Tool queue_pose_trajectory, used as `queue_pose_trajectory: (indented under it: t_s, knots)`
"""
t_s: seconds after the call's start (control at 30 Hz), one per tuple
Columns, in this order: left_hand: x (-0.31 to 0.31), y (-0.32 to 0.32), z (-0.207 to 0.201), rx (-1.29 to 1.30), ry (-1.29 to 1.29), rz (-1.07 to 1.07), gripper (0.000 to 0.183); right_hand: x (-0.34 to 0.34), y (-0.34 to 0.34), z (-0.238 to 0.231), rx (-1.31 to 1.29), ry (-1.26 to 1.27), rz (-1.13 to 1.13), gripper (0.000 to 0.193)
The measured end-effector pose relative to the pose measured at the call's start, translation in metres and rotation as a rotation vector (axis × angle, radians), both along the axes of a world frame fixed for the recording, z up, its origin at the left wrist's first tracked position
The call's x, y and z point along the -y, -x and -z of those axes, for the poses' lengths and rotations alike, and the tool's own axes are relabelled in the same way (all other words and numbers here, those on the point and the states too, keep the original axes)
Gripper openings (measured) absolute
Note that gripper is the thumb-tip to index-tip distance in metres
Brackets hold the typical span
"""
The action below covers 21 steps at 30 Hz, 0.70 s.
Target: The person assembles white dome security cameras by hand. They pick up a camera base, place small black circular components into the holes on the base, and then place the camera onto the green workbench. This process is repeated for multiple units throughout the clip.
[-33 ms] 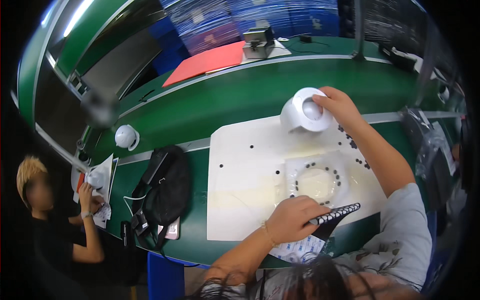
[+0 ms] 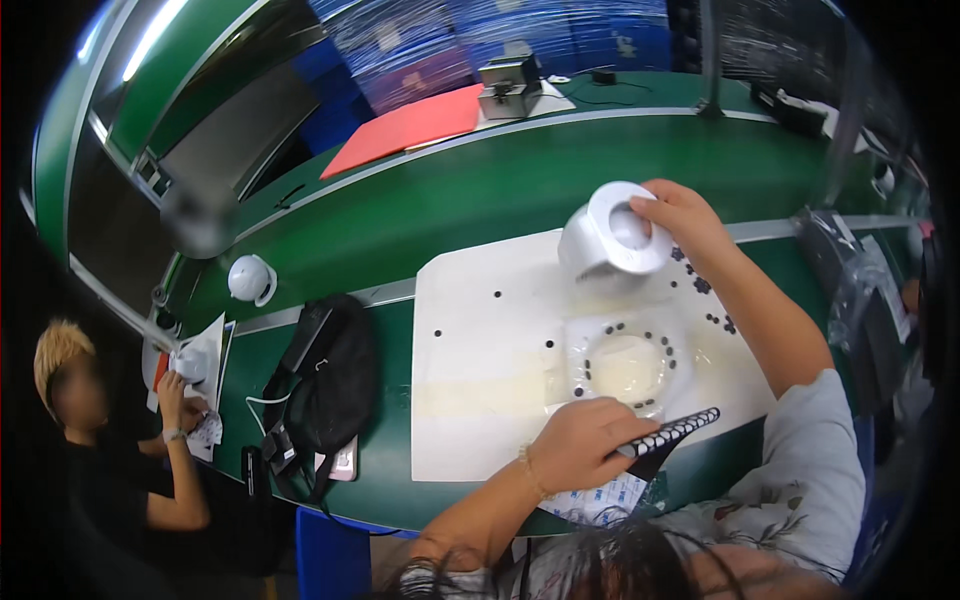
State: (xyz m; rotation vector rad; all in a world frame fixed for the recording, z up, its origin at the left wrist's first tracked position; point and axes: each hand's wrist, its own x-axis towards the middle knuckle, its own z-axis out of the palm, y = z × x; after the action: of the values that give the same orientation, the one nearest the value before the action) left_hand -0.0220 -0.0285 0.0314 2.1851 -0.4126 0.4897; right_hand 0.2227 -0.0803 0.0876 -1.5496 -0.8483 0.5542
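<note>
My right hand (image 2: 690, 222) grips a white rounded plastic housing (image 2: 585, 245) by the rim of its round opening, thumb inside. The housing is held tilted above the far part of a white board (image 2: 470, 400). Nearer to me, my left hand (image 2: 590, 440) is closed on a flat black piece with a white net-like pattern (image 2: 680, 428); its kind is unclear. Just beyond that hand lies a clear plastic bag (image 2: 680, 385) with a ring of small black discs (image 2: 668, 350) on it. More black discs (image 2: 700, 285) are scattered on the board's right side.
Left of the board sits a black bag (image 2: 345, 375). Another white housing (image 2: 252, 280) stands farther back. A co-worker (image 2: 120, 450) at the far left handles a white part. A red sheet (image 2: 400, 130) and a metal box (image 2: 510, 90) lie at the back. Printed sheet (image 2: 605, 498) near my lap.
The housing in my right hand has tilted slightly and come a little nearer to me. My left hand keeps its hold, almost still. The whole view has shifted a little.
</note>
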Motion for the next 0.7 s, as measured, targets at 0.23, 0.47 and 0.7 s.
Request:
queue_pose_trajectory:
  t_s: [0.23, 0.47, 0.7]
  knots:
    - [0.020, 0.015, -0.015, -0.069, 0.095, 0.021, 0.032, 0.079, 0.056, 0.009, -0.194, -0.035, -0.194, 0.020]
    - [0.017, 0.015, -0.015, -0.163, 0.383, -0.276, 0.019, 0.086, 0.066, 0.019, 0.107, 0.109, -0.094, 0.029]
    - [0.021, 0.012, -0.001, -0.155, 0.735, -0.474, 0.017, 0.108, 0.079, 0.001, 0.736, -0.171, -0.298, 0.043]
